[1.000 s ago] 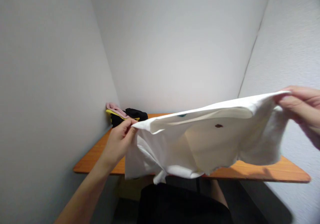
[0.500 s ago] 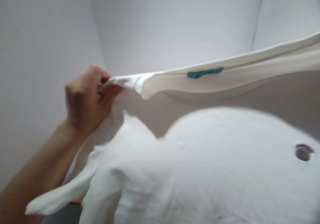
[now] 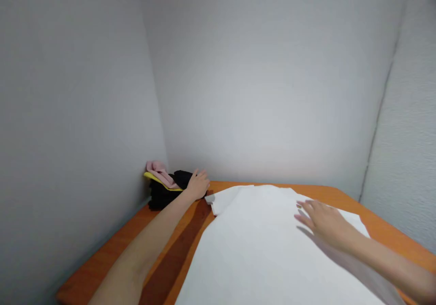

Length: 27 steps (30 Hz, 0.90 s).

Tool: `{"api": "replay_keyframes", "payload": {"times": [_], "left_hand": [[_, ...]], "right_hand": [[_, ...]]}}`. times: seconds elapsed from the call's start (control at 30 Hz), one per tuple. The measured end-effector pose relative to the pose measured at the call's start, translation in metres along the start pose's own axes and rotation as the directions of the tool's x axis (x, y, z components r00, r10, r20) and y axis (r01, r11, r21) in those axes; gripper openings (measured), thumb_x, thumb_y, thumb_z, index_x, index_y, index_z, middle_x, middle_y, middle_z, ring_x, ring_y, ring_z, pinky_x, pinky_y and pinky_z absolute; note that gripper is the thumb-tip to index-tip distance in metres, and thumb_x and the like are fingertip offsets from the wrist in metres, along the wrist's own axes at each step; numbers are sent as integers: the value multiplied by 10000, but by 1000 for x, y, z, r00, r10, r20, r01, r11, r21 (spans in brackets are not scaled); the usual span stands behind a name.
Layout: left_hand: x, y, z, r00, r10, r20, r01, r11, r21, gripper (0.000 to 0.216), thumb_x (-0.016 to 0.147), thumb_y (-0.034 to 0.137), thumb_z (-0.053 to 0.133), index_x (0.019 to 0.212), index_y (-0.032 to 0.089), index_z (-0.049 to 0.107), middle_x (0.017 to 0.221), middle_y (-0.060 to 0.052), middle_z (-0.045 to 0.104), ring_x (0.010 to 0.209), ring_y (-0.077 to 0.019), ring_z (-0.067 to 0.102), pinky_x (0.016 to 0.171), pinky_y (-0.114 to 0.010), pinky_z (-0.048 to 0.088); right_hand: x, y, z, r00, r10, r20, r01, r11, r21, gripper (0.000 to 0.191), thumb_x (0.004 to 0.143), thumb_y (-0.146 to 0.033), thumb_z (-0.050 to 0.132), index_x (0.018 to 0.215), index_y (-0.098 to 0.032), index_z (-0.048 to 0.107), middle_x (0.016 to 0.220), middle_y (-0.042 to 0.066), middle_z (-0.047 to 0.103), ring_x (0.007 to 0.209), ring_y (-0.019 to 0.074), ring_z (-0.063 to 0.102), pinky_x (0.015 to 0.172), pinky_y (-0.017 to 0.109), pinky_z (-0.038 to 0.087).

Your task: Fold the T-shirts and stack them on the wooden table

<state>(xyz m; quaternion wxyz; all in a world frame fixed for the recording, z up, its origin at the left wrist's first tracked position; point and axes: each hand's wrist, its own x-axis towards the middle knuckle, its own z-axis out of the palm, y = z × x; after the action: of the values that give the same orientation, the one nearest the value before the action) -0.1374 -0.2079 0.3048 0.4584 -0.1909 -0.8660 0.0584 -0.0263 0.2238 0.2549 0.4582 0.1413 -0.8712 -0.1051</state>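
A white T-shirt (image 3: 262, 241) lies spread over the table, its sleeve end towards the back wall and its body towards me. My left hand (image 3: 199, 184) is open just beyond the left sleeve, by the dark end of a clothes stack; I cannot tell whether it touches the stack. Over the right side of the shirt my right hand (image 3: 323, 221) is open, fingers stretched out, casting a shadow on the cloth. A small dark print (image 3: 299, 206) on the shirt shows beside its fingertips.
The orange wooden table (image 3: 91, 264) stands in a corner between pale walls. At its back left is a stack of folded clothes: a pink piece (image 3: 158, 171) on a yellow one (image 3: 156, 179), with black garments (image 3: 161, 197) below and beside them.
The T-shirt, held up by my left hand before, now lies on the table. My left hand has let it go, and my right hand has come into view.
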Motion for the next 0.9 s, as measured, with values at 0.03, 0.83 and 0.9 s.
{"api": "replay_keyframes", "payload": {"times": [0.03,0.83,0.9], "left_hand": [[-14,-8,22,999,8,38,-8,1000,-6,261,895,258,484,1026,246,710,1331,-63,595,1332,-230,433,1152,-424,217],[-14,65,117,915,22,402,107,950,-295,742,943,633,155,1522,176,239,1578,-150,139,1461,-324,158,1113,-591,214],[-18,65,112,909,-2,417,139,944,-299,739,944,624,154,1525,172,229,1581,-155,115,1464,-331,135,1110,-618,189]], "right_hand": [[-18,0,23,998,12,55,-11,1000,-10,629,897,-684,420,1257,-213,632,1325,157,544,1177,382,535,957,568,465],[-80,-12,9,922,122,366,-120,992,-27,626,944,-692,289,1508,-429,222,1571,-45,101,1436,352,74,1131,634,182],[-82,-2,5,921,116,372,-114,993,-26,629,940,-695,298,1506,-424,245,1571,-54,111,1436,355,84,1141,621,174]]}}
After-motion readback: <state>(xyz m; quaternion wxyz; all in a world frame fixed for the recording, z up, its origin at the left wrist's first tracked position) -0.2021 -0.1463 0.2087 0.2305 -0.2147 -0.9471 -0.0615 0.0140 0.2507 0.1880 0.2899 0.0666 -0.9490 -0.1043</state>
